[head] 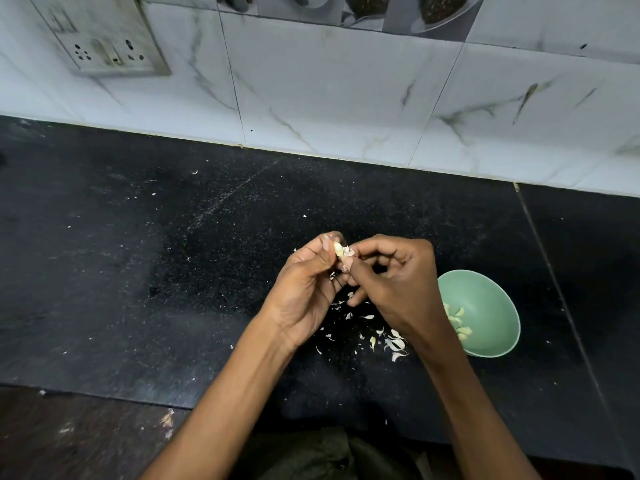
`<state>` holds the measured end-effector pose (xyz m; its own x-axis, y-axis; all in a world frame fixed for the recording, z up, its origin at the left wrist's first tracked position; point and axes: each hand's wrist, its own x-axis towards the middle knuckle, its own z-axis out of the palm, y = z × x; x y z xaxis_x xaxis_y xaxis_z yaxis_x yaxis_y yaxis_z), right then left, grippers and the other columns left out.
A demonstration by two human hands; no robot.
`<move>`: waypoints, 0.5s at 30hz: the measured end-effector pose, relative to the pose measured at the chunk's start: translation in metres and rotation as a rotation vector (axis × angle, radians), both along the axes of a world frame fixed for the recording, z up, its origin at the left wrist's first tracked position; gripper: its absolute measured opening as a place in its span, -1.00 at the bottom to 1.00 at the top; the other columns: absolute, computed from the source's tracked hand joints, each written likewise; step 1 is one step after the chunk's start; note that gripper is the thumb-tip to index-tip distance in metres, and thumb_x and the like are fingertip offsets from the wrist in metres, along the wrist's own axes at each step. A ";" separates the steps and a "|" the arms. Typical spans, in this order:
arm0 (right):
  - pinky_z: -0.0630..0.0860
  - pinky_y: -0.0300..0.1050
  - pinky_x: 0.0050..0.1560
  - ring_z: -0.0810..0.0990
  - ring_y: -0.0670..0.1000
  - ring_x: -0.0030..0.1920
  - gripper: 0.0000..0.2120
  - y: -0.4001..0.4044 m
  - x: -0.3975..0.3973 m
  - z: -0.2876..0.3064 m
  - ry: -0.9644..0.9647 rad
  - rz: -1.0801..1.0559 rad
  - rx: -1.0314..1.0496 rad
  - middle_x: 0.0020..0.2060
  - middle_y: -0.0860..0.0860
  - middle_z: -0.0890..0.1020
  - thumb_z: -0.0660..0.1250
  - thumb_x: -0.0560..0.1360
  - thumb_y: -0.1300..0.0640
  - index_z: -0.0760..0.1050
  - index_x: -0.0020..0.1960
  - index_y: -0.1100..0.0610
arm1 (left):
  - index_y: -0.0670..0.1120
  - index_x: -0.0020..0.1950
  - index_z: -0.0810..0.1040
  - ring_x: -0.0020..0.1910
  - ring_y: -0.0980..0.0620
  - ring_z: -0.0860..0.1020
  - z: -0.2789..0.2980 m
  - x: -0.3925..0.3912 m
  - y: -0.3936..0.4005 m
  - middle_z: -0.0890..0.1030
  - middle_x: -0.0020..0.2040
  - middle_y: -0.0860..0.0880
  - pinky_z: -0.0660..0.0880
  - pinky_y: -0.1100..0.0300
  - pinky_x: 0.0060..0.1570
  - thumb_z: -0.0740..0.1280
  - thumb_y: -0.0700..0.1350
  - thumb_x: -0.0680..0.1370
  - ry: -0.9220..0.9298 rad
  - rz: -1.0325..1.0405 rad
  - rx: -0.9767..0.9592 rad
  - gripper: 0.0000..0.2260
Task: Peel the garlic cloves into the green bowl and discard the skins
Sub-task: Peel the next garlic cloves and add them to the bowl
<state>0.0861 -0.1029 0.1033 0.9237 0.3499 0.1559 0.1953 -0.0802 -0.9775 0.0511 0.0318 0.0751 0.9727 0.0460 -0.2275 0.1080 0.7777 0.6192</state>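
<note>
A wall socket sits upper left above a dark desk. At centre, the left hand pinches a partly skinned garlic clove while the right hand curls its fingertips onto the clove's skin, seemingly mid-peel. Loose skins lie scattered on the desk below (none discarded yet). At right, the green bowl holds several peeled cloves, so the work looks well underway.

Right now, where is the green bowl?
In the head view, the green bowl sits on the black counter at the lower right, just beyond the right hand, with peeled cloves inside.
</note>
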 end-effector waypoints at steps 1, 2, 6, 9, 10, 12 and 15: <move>0.63 -0.01 -0.45 0.68 0.09 -0.42 -0.90 0.000 0.000 0.000 -0.002 0.001 0.002 -0.32 0.05 0.70 0.49 0.48 0.38 0.71 -0.12 0.22 | -0.12 0.01 0.57 -0.19 -0.05 0.46 0.002 -0.001 -0.001 0.52 -0.15 -0.13 0.53 0.17 -0.36 0.31 -0.16 0.57 -0.006 -0.008 -0.013 -0.93; 0.63 -0.01 -0.45 0.69 0.11 -0.43 -0.91 -0.001 0.000 0.000 -0.003 0.003 0.008 -0.32 0.07 0.71 0.48 0.48 0.38 0.71 -0.12 0.23 | -0.12 0.01 0.56 -0.22 -0.02 0.47 0.004 -0.001 -0.001 0.51 -0.17 -0.13 0.53 0.18 -0.38 0.28 -0.19 0.60 -0.002 -0.010 -0.026 -0.93; 0.66 0.12 -0.41 0.69 0.14 -0.43 -0.97 0.003 -0.001 -0.002 0.022 -0.001 0.047 -0.34 0.10 0.71 0.46 0.44 0.26 0.69 -0.14 0.20 | -0.13 -0.03 0.53 -0.35 0.05 0.45 0.009 -0.003 -0.005 0.47 -0.26 -0.08 0.44 0.24 -0.47 0.14 -0.23 0.67 0.045 -0.019 -0.059 -0.81; 0.65 0.01 -0.42 0.66 0.05 -0.44 -0.94 0.005 -0.002 -0.002 0.095 0.004 0.128 -0.36 0.12 0.70 0.49 0.45 0.34 0.68 -0.17 0.22 | -0.11 -0.05 0.51 -0.41 0.07 0.46 0.012 -0.004 -0.007 0.45 -0.31 -0.06 0.37 0.27 -0.46 0.16 -0.21 0.62 0.033 -0.069 -0.116 -0.86; 0.62 -0.07 -0.46 0.63 0.01 -0.47 -0.90 0.005 -0.002 -0.003 0.140 0.006 0.168 -0.37 0.14 0.68 0.47 0.47 0.41 0.67 -0.18 0.26 | -0.10 -0.05 0.49 -0.42 0.08 0.46 0.012 -0.004 -0.008 0.44 -0.32 -0.05 0.35 0.27 -0.47 0.18 -0.21 0.59 0.025 -0.090 -0.142 -0.89; 0.55 -0.18 -0.51 0.58 -0.02 -0.52 -0.86 0.005 -0.004 -0.002 0.224 0.003 0.231 -0.41 0.16 0.65 0.41 0.49 0.50 0.65 -0.18 0.33 | -0.08 -0.06 0.48 -0.41 0.07 0.47 0.010 -0.005 -0.008 0.43 -0.33 -0.04 0.36 0.28 -0.46 0.21 -0.20 0.57 0.015 -0.131 -0.196 -0.92; 0.52 -0.19 -0.53 0.56 -0.02 -0.53 -0.91 0.005 -0.006 -0.001 0.252 -0.007 0.243 -0.42 0.19 0.64 0.46 0.46 0.44 0.66 -0.20 0.32 | -0.06 -0.09 0.51 -0.41 0.06 0.48 0.011 -0.004 -0.009 0.44 -0.33 -0.04 0.33 0.26 -0.40 0.20 -0.18 0.58 0.060 -0.163 -0.219 -0.88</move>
